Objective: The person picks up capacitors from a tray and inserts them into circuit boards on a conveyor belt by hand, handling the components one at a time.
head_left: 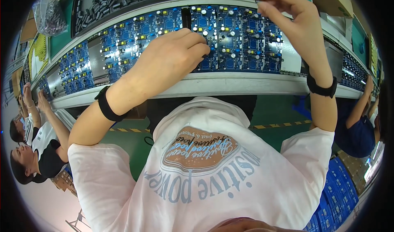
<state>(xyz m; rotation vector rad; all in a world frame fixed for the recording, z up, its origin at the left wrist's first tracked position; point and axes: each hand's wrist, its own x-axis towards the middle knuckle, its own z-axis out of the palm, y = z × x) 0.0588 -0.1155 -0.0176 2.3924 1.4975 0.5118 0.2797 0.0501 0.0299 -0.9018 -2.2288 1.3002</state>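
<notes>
Left hand [174,53] pressing blue circuit board [230,35], white conveyor rail [213,84], green floor [135,145]

A single view comes from a wide fisheye camera worn on the person's head, looking steeply down over the chest of a pale printed shirt [205,170] toward a conveyor line [213,84] just ahead. The line's straight edges curve toward the dark round rim. The camera sits close: the left hand [172,57] and right hand [291,16] fill the upper middle, over blue circuit boards [242,35]. Co-workers [37,150] appear small at both edges. No second view shares the scene.
</notes>
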